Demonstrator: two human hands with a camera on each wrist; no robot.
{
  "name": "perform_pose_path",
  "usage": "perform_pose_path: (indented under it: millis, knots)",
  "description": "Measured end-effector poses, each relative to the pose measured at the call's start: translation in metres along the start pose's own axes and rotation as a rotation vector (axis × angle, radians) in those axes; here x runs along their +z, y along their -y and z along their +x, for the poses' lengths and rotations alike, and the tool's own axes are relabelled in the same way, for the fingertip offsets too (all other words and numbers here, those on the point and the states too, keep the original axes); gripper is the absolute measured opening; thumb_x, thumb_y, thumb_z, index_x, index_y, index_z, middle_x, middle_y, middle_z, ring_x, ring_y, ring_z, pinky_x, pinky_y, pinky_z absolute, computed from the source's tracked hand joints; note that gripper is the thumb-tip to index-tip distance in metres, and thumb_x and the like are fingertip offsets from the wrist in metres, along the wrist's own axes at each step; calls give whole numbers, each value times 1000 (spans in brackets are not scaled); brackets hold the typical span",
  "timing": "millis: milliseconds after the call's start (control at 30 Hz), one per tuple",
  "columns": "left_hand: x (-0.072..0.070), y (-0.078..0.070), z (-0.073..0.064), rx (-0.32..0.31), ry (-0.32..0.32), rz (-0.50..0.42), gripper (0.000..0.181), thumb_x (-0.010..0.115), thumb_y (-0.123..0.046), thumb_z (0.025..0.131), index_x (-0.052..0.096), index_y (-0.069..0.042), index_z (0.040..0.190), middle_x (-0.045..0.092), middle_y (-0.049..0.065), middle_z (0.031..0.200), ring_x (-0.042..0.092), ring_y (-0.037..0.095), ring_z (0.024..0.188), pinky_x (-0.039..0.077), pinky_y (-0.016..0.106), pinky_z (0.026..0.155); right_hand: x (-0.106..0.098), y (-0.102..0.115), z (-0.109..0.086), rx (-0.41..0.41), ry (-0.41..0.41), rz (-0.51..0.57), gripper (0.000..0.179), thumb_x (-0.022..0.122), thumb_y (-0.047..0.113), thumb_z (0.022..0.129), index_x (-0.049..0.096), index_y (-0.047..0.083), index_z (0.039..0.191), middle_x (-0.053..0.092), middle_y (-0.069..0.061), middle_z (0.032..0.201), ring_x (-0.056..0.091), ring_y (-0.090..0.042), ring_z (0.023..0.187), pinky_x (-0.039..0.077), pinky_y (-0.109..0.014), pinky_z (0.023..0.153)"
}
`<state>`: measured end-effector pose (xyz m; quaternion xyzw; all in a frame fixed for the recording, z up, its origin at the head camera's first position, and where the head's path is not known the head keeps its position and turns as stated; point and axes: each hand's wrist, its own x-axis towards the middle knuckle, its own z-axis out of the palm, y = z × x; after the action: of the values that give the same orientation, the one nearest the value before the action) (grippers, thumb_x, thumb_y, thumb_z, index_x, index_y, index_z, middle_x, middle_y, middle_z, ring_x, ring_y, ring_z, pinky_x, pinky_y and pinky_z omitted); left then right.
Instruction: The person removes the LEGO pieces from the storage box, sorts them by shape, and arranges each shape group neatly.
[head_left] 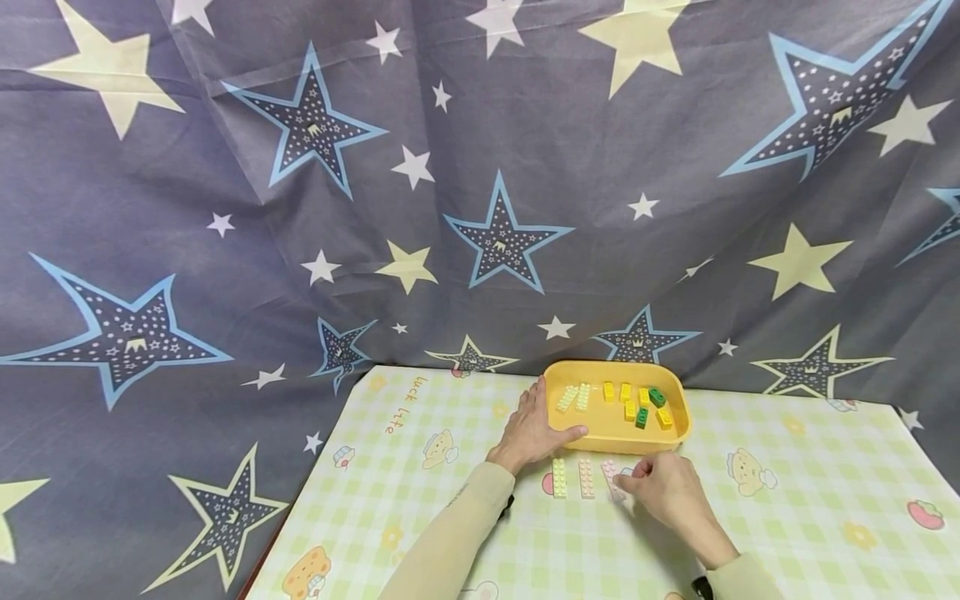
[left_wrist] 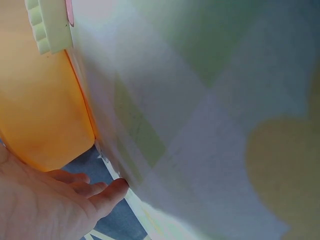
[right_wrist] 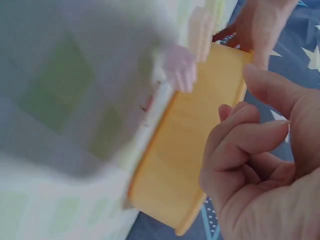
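My left hand (head_left: pixel 528 427) rests against the left end of a yellow plastic bin (head_left: pixel 615 444), its thumb stretched along the front side and its fingers extended. In front of the bin stand three long toy building bricks in a row: a pale yellow-green brick (head_left: pixel 558 478), a light pink brick (head_left: pixel 586 479) and a pinkish-lilac brick (head_left: pixel 612 477). Just right of the lilac brick is my right hand (head_left: pixel 666 490), fingertips near its side. In the right wrist view, this hand's fingers (right_wrist: pixel 240 132) are loosely bent, the thumb apart from them, with nothing between.
Inside the bin lie two pale yellow-green long bricks (head_left: pixel 582 397), several small yellow bricks (head_left: pixel 608 391) and two green bricks (head_left: pixel 642 417). A checked tablecloth (head_left: pixel 810 517) covers the table. Behind its far edge hangs a dark curtain with stars (head_left: pixel 480 125).
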<state>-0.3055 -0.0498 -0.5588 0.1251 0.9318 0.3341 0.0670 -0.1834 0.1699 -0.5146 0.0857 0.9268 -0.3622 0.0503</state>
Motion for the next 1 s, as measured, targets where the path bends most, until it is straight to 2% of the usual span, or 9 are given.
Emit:
perform_pose_path:
  millis: [200,467,633,1000]
  knots:
    - [0,1,1,-7,-2,-7,127,76,-72,90,7,-10,177,17,16,185,19,42,171,29,65,135,-14,12,11,-48,-25,7,30,87,27,92,73,10,73,72,-2,64,57,-15,58,43,-28,53]
    - [1,0,1,-17,7,-5,126,75,-72,91,5,-13,178,17,15,185,19,40,172,29,64,135,-27,21,38,-91,-72,-34,33,88,31,91,74,7,73,72,-3,73,59,-19,69,44,-30,62]
    - [0,-1,0,-20,9,-1,126,75,-72,91,5,-13,178,17,15,185,19,40,172,29,64,135,-25,24,55,-90,-75,-44,35,88,31,92,73,7,72,69,-3,68,57,-18,65,43,-29,61]
    - [0,-1,0,-10,6,3,124,76,-70,92,6,-11,177,19,16,184,21,40,171,31,64,134,-12,27,87,-61,-69,-40,32,87,32,93,79,4,80,70,-4,72,56,-17,67,42,-28,58]
